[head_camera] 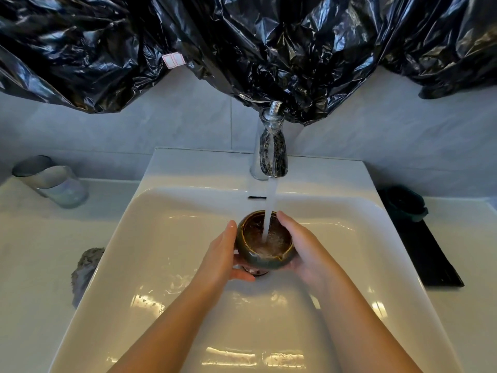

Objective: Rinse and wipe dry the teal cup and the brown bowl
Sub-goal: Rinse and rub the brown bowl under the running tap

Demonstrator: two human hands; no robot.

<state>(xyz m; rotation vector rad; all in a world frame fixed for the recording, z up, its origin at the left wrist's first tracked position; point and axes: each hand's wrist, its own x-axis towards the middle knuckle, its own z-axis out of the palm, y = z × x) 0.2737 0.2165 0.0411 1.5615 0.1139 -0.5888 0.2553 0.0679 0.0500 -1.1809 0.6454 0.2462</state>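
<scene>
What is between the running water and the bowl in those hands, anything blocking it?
Nothing visible. The water stream falls straight from the faucet into the open brown bowl, which the left hand and right hand grip by its sides.

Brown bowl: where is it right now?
In the head view the brown bowl sits at centre, cupped between the left hand and right hand over the white sink, directly under the faucet stream.

Upright brown bowl (265, 244), water-filled, over basin
</scene>
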